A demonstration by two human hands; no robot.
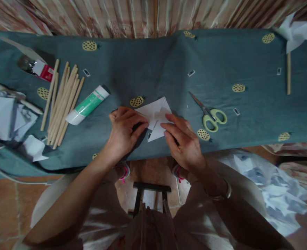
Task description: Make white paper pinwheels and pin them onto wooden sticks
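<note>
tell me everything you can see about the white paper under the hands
The white paper is a thin, plain sheet folded into overlapping triangular flaps with sharp creases, lying flat on the teal cloth near its front edge. The left hand presses its left side and the right hand its right side, fingertips on the folds. One point juts toward the person between the hands.
</note>
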